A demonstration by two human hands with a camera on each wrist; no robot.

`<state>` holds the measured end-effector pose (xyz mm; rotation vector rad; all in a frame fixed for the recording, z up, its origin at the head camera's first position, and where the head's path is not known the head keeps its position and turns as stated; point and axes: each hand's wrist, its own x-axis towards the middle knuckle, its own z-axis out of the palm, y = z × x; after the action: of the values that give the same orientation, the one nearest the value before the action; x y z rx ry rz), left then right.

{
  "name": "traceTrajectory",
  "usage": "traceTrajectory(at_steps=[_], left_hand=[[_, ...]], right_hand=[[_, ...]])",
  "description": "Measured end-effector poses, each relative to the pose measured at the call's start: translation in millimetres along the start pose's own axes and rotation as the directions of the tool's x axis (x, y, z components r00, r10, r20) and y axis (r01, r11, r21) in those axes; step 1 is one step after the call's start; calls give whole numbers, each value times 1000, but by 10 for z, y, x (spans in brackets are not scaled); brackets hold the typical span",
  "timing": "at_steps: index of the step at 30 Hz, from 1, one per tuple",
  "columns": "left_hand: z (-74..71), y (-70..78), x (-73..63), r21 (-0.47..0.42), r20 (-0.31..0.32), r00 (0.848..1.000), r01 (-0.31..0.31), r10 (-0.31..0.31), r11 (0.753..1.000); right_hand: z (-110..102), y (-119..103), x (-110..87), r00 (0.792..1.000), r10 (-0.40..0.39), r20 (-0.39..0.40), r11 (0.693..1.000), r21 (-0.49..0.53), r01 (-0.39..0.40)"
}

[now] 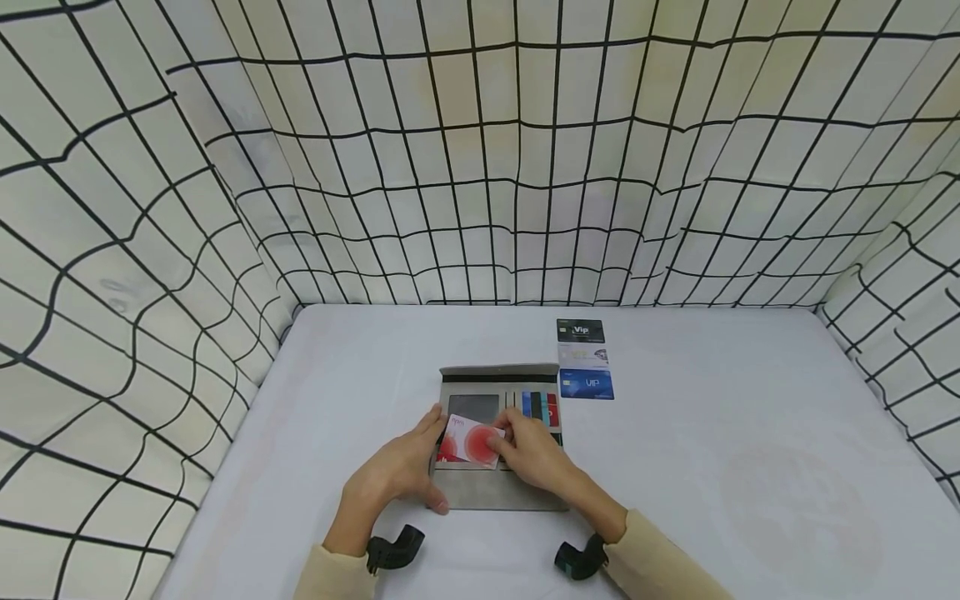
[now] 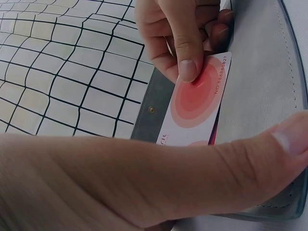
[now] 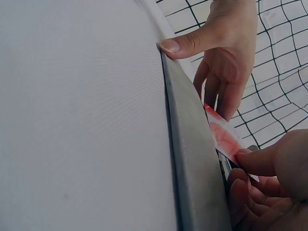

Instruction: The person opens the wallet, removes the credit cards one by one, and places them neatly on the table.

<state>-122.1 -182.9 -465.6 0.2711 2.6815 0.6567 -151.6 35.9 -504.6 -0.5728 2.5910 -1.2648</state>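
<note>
A grey wallet [image 1: 498, 493] lies unfolded on the white table. Between thumb and fingers, my right hand [image 1: 536, 450] pinches the right end of a pink-and-white card [image 1: 468, 437] with red circles. The card lies at a slant over the left half of the wallet; in the left wrist view, its printed number [image 2: 221, 75] is visible. My left hand [image 1: 397, 467] rests at the wallet's left side, thumb [image 3: 171, 45] spread to the near edge and fingers along the left edge. A dark window pocket [image 1: 474, 407] shows behind the card. Several coloured cards [image 1: 536, 406] fill the slots on the right.
Beyond the wallet's right corner, three cards lie in a column: a black one [image 1: 581, 332], a whitish one [image 1: 583, 357] and a blue one [image 1: 587, 384]. White walls with a black grid [image 1: 517, 175] enclose the table [image 1: 690, 433] at the back and sides.
</note>
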Motion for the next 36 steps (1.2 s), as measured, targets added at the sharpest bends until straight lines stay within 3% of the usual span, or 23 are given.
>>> traceTrajectory(at_steps=[10, 19, 36], left_hand=[[-6, 6, 4, 11, -2, 1000, -4, 4, 1000], [-8, 14, 1, 10, 1, 1000, 8, -8, 1000], [-1, 6, -1, 11, -22, 1000, -8, 9, 1000]], right_hand=[[-11, 5, -1, 997, 31, -70, 996, 82, -26], [-56, -11, 10, 995, 61, -83, 983, 177, -45], [-169, -32, 26, 993, 72, -89, 990, 128, -60]])
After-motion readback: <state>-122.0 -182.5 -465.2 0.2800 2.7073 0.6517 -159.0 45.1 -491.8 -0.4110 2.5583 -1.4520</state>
